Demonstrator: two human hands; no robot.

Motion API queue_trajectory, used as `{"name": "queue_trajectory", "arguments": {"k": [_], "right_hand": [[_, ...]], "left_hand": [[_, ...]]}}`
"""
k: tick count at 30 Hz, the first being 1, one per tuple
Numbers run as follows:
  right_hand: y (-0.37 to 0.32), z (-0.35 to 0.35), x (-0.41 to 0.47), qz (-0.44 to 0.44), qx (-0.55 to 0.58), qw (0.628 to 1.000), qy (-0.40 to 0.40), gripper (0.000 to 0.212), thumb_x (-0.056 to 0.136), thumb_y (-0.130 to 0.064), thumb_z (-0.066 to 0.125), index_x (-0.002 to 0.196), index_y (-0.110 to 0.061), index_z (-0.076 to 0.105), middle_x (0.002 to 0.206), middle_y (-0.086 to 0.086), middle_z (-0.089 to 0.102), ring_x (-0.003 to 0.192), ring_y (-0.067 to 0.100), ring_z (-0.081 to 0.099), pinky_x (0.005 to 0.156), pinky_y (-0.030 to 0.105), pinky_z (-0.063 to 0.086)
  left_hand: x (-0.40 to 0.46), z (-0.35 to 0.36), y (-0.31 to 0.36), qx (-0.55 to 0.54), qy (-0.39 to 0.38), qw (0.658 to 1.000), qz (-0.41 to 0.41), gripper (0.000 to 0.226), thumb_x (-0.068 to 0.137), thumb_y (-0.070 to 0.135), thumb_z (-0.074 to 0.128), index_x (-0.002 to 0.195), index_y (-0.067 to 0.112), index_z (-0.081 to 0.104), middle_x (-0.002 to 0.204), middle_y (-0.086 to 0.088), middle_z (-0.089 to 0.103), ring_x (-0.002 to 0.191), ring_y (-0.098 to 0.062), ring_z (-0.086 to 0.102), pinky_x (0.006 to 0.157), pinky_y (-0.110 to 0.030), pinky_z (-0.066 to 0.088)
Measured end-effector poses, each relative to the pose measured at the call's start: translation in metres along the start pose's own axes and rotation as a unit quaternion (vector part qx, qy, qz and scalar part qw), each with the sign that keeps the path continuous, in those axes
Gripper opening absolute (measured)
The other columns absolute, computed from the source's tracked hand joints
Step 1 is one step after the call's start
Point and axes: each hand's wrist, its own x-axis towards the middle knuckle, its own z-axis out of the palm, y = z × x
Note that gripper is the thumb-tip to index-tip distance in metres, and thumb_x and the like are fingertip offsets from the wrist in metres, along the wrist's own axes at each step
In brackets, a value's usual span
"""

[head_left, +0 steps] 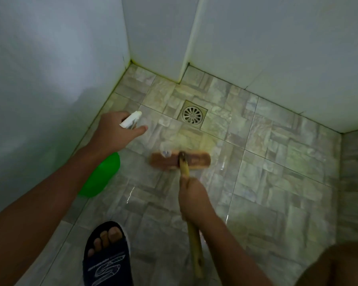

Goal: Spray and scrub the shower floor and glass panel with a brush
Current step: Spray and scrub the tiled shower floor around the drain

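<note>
My left hand [114,131] grips a green spray bottle [100,176] by its white trigger head [130,119], which points toward the far wall; the bottle's body hangs below my wrist. My right hand [191,198] grips the yellow handle [194,242] of a long brush. Its wooden brush head [180,161] lies flat on the wet tiled shower floor [267,162], just short of the square metal drain [192,115]. The brush head looks blurred. I cannot pick out a glass panel.
White tiled walls [277,48] close the corner on the left, back and right, with a jutting wall edge behind the drain. My foot in a dark sandal [106,254] stands at the bottom centre. Yellowish staining lies around the drain.
</note>
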Motion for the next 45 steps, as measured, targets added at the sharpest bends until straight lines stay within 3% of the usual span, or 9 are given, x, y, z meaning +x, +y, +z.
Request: {"name": "queue_trajectory", "arguments": {"k": [5, 9, 15, 18, 21, 24, 29, 40, 45], "right_hand": [[0.029, -0.013, -0.021, 0.087, 0.008, 0.996, 0.009, 0.035, 0.104, -0.042, 0.033, 0.078, -0.022, 0.044, 0.077, 0.004, 0.056, 0.078, 0.033, 0.066, 0.069, 0.048, 0.058], [-0.023, -0.052, 0.050, 0.044, -0.004, 0.999, -0.009, 0.031, 0.106, -0.029, 0.033, 0.094, -0.006, 0.052, 0.098, 0.023, 0.063, 0.077, 0.038, 0.065, 0.068, 0.050, 0.059], [-0.042, -0.077, 0.066, 0.006, -0.061, 0.996, -0.063, 0.020, 0.105, -0.012, 0.035, 0.087, -0.010, 0.045, 0.076, 0.007, 0.048, 0.058, 0.024, 0.054, 0.046, 0.030, 0.054], [-0.001, -0.066, 0.036, 0.044, -0.067, 0.994, -0.080, 0.023, 0.107, -0.026, 0.031, 0.097, -0.010, 0.044, 0.081, 0.010, 0.049, 0.069, 0.030, 0.059, 0.063, 0.048, 0.060], [-0.004, -0.073, 0.044, 0.092, -0.002, 0.995, -0.043, 0.039, 0.106, -0.039, 0.029, 0.089, -0.010, 0.047, 0.072, 0.010, 0.049, 0.054, 0.026, 0.055, 0.045, 0.038, 0.054], [-0.037, -0.090, 0.070, 0.083, 0.031, 0.996, -0.016, 0.038, 0.107, -0.026, 0.028, 0.071, -0.019, 0.036, 0.070, 0.010, 0.047, 0.062, 0.028, 0.055, 0.067, 0.043, 0.058], [-0.055, -0.102, 0.091, 0.053, 0.029, 0.998, -0.021, 0.039, 0.108, -0.024, 0.023, 0.073, -0.018, 0.037, 0.085, 0.018, 0.050, 0.068, 0.031, 0.055, 0.069, 0.050, 0.054], [-0.036, -0.096, 0.091, 0.041, 0.024, 0.999, -0.004, 0.044, 0.107, -0.037, 0.024, 0.075, -0.012, 0.042, 0.071, 0.011, 0.049, 0.054, 0.022, 0.052, 0.068, 0.045, 0.057], [-0.034, -0.096, 0.092, 0.048, 0.045, 0.998, 0.003, 0.046, 0.107, -0.039, 0.027, 0.076, -0.011, 0.046, 0.067, 0.010, 0.050, 0.049, 0.020, 0.050, 0.053, 0.037, 0.051]], "left_hand": [[0.013, 0.011, 0.006, -0.016, -0.020, 1.000, 0.011, 0.055, 0.080, 0.030, 0.090, 0.062, -0.001, 0.049, 0.057, -0.002, 0.035, 0.056, -0.016, 0.033, 0.056, -0.031, 0.026], [0.023, 0.019, 0.014, -0.015, -0.023, 0.999, 0.034, 0.052, 0.080, 0.030, 0.090, 0.065, -0.003, 0.053, 0.057, -0.001, 0.037, 0.055, -0.015, 0.032, 0.051, -0.023, 0.023], [0.036, 0.025, 0.025, -0.014, -0.019, 0.998, 0.064, 0.054, 0.079, 0.032, 0.090, 0.062, 0.001, 0.049, 0.056, -0.002, 0.036, 0.054, -0.017, 0.032, 0.053, -0.028, 0.025], [0.039, 0.027, 0.025, -0.018, -0.015, 0.998, 0.064, 0.050, 0.080, 0.026, 0.090, 0.064, -0.003, 0.053, 0.055, -0.004, 0.038, 0.053, -0.016, 0.032, 0.050, -0.022, 0.024], [0.035, 0.031, 0.029, -0.023, -0.027, 0.997, 0.067, 0.045, 0.081, 0.024, 0.090, 0.066, -0.003, 0.056, 0.056, -0.006, 0.043, 0.052, -0.016, 0.034, 0.050, -0.020, 0.026], [0.032, 0.037, 0.032, -0.027, -0.047, 0.996, 0.064, 0.044, 0.082, 0.025, 0.089, 0.064, 0.006, 0.054, 0.055, -0.001, 0.042, 0.049, -0.008, 0.034, 0.050, -0.020, 0.027], [0.035, 0.041, 0.034, -0.028, -0.049, 0.996, 0.063, 0.048, 0.081, 0.027, 0.090, 0.062, 0.014, 0.048, 0.054, 0.001, 0.040, 0.050, -0.011, 0.035, 0.054, -0.030, 0.030], [0.057, 0.039, 0.034, -0.022, -0.004, 0.999, -0.029, 0.055, 0.078, 0.030, 0.089, 0.052, 0.014, 0.043, 0.055, -0.004, 0.039, 0.051, -0.017, 0.035, 0.055, -0.029, 0.028], [0.065, 0.035, 0.039, -0.042, -0.014, 0.999, -0.008, 0.053, 0.079, 0.025, 0.090, 0.057, 0.018, 0.043, 0.056, 0.000, 0.039, 0.054, -0.016, 0.035, 0.056, -0.029, 0.029]]}}
